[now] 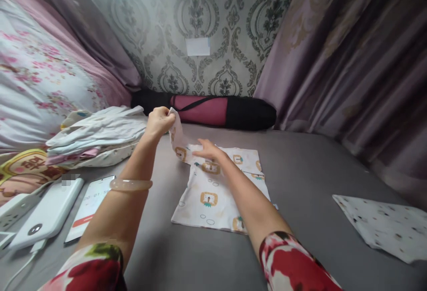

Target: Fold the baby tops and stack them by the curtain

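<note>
1. Closest to the camera, red floral sleeves (296,264) are seen at the bottom, cut off by the frame edge.
2. The printed top (208,184) is laid out mid-frame on the grey sheet (156,255), lion-type faces and all. Its hem is pointed at the bottom edge and its body runs roughly up and down the frame; one sleeve is lifted toward upper left, the other is angled to the right. The neckline can't really be made out.
3. That lifted sleeve's end is pinched between thumb and fingers of the left hand (161,121). The right hand (209,149) is held over the upper part of the top, thumb and fingers spread; firm contact can't be confirmed.
4. Writing: "01" and a "5" can be read on the phone (91,206), lower left, but the rest is partly covered by the left forearm. Large characters on the yellow printed item (31,168) can't be read.
5. The power bank (50,211) is marked by a pixelated patch, so no brand there. A tiny tag (276,207) at the top's right edge is too small to read.
</note>
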Motion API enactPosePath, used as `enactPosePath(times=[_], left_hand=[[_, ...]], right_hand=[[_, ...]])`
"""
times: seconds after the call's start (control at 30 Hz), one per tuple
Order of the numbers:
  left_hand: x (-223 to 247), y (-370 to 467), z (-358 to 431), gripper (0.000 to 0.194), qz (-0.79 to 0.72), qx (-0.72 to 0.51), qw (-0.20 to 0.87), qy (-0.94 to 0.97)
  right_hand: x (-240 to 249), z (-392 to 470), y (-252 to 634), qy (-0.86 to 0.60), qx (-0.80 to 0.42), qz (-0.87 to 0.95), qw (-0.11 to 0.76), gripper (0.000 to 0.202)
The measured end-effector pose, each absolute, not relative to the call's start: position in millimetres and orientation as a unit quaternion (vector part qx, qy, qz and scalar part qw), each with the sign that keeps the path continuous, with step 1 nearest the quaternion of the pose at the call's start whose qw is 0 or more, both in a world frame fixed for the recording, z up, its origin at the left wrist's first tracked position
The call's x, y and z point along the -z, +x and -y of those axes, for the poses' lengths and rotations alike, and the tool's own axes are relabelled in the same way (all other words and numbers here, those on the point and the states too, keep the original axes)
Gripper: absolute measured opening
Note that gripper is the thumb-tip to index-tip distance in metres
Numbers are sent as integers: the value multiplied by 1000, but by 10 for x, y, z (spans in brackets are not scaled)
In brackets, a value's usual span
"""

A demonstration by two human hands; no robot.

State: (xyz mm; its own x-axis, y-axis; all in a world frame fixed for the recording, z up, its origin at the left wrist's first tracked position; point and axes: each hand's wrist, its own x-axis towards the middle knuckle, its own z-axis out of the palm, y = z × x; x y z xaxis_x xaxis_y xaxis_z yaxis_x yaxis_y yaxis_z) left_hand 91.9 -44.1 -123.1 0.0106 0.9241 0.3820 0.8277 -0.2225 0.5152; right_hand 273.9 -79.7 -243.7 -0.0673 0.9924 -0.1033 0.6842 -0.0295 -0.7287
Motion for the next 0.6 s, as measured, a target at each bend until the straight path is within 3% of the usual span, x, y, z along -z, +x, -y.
enactPosePath(times=[0.1,0.17,0.3,0.47,0.53,0.6], left_hand=[[1273,1134,543,19,-595,-360,95,712],[1326,1299,621,20,-569,-388,121,715],[1461,1644,846,25,-481,-443,230,721],[1645,1852,1080,46,-282,-416,543,673],[1768,1799,1059,48,-295,-439,564,634],[1936,1681,985,43,-372,-460,516,619]], right_hand=[[2431,1006,2972,-631,-390,538,401,37],[2416,1180,3108,-616,-451,467,447,28],[2389,1451,3325,-512,-612,271,539,36],[2445,1549,3509,-455,-653,182,577,66],[2493,1563,3559,-473,-637,173,584,75],[2534,1580,3600,-515,-607,179,578,80]])
